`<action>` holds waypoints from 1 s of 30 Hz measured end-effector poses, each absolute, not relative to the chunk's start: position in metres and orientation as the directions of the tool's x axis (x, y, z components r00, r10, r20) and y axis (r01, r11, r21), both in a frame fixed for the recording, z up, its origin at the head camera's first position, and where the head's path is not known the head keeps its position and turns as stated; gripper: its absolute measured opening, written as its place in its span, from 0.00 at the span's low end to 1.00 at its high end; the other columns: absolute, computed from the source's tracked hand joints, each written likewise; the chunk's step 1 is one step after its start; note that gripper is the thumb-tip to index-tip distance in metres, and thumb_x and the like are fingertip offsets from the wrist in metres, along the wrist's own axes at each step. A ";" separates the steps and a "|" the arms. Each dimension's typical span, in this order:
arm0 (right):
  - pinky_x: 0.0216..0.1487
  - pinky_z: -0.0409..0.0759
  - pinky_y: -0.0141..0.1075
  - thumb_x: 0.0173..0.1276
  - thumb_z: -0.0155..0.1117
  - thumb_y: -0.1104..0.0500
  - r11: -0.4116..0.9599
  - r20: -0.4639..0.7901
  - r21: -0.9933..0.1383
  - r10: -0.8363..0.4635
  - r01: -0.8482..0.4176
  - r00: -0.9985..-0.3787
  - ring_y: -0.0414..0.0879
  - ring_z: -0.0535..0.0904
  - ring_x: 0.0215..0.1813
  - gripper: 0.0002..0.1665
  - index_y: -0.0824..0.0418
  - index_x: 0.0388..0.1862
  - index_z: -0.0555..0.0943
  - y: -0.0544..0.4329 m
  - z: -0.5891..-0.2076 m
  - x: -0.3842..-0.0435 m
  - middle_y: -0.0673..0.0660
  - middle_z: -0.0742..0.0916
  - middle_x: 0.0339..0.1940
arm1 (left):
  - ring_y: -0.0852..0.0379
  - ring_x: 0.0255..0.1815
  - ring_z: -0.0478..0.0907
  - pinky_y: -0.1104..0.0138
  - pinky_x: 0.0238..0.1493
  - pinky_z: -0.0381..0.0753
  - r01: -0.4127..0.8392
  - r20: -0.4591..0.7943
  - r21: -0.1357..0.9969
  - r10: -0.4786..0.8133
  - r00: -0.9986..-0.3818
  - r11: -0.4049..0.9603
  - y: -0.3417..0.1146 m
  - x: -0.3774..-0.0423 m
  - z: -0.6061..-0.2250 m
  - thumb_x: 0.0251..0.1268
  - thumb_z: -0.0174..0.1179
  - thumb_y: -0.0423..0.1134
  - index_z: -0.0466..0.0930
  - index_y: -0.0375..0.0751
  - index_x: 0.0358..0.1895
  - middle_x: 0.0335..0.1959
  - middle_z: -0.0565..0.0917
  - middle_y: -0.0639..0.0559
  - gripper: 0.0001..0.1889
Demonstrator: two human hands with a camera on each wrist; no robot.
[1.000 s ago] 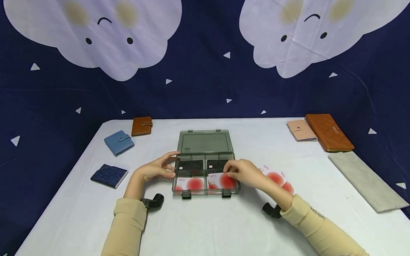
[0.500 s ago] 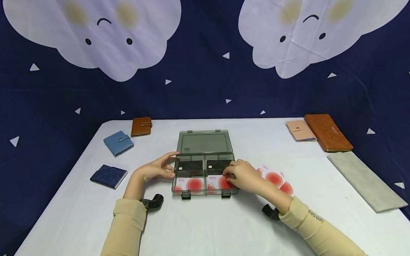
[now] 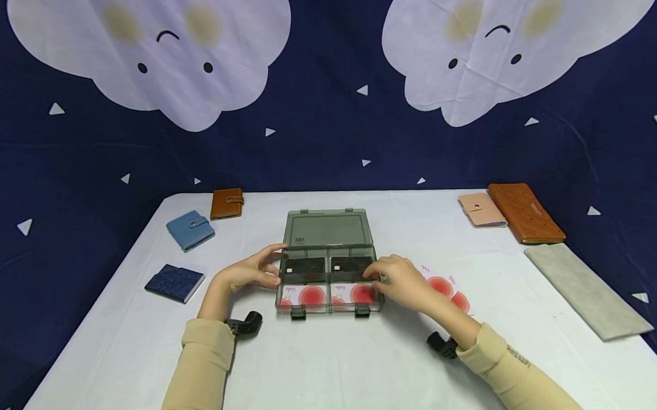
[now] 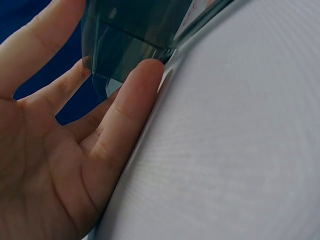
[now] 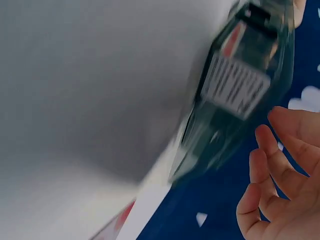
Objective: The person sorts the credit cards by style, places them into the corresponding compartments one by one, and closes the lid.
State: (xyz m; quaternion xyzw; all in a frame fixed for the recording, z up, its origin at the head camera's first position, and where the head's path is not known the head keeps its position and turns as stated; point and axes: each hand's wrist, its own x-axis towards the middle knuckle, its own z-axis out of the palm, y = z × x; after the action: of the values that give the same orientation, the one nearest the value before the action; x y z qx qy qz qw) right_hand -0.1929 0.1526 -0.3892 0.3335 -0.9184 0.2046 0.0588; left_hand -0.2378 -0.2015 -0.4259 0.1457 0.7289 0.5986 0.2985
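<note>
A translucent grey-green box (image 3: 315,311) with its lid (image 3: 329,227) folded back stands mid-table. Its two rear compartments hold black cards (image 3: 304,266); white cards with red circles lie in both front ones, including the front right card (image 3: 354,293). My left hand (image 3: 250,271) rests against the box's left side, fingers spread and thumb at the lower edge, as the left wrist view shows. My right hand (image 3: 402,282) hovers by the right wall, fingers loosely bent with nothing between them. Seen from the right wrist, that wall bears a white printed label (image 5: 235,85).
More red-and-white cards (image 3: 440,286) lie right of the box, partly behind my right hand. To the left are a brown wallet (image 3: 226,203), a blue one (image 3: 190,230) and a navy one (image 3: 174,281). A pink wallet (image 3: 483,210), brown wallet (image 3: 526,213) and grey sheet (image 3: 588,291) lie right.
My right hand has let go of the red-and-white card, now lying lower in the front right compartment, and has drawn back slightly to the right. The left hand stays put.
</note>
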 end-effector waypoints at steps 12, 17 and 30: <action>0.40 0.74 0.47 0.58 0.63 0.66 0.782 0.139 -0.480 -0.380 -0.398 -0.915 0.53 0.77 0.39 0.10 0.64 0.40 0.82 0.220 -0.389 -0.203 0.56 0.84 0.32 | 0.58 0.43 0.73 0.65 0.42 0.77 -0.143 -0.258 0.960 0.570 -0.780 0.239 -0.201 -0.236 -0.426 0.53 0.64 0.27 0.42 0.46 0.73 0.70 0.45 0.35 0.48; 0.40 0.74 0.48 0.57 0.65 0.63 0.815 0.033 -0.498 -0.323 -0.296 -0.946 0.54 0.77 0.40 0.14 0.67 0.42 0.80 0.241 -0.390 -0.203 0.60 0.82 0.35 | 0.58 0.43 0.73 0.65 0.42 0.77 -0.148 -0.261 0.960 0.567 -0.782 0.237 -0.201 -0.235 -0.425 0.53 0.64 0.26 0.42 0.46 0.73 0.70 0.46 0.36 0.48; 0.38 0.74 0.49 0.42 0.77 0.55 0.905 -0.282 -0.412 -0.238 -0.107 -0.930 0.58 0.73 0.40 0.43 0.70 0.53 0.67 0.259 -0.392 -0.202 0.69 0.78 0.42 | 0.57 0.43 0.73 0.65 0.42 0.77 -0.149 -0.261 0.960 0.560 -0.786 0.238 -0.199 -0.235 -0.424 0.52 0.62 0.25 0.43 0.47 0.73 0.71 0.46 0.36 0.48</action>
State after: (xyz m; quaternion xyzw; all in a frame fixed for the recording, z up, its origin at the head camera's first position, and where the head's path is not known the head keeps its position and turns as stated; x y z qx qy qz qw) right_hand -0.2018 0.2590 -0.3924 0.0895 -0.9619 0.1986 -0.1650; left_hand -0.2354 -0.1986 -0.4235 0.1412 0.7294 0.6008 0.2950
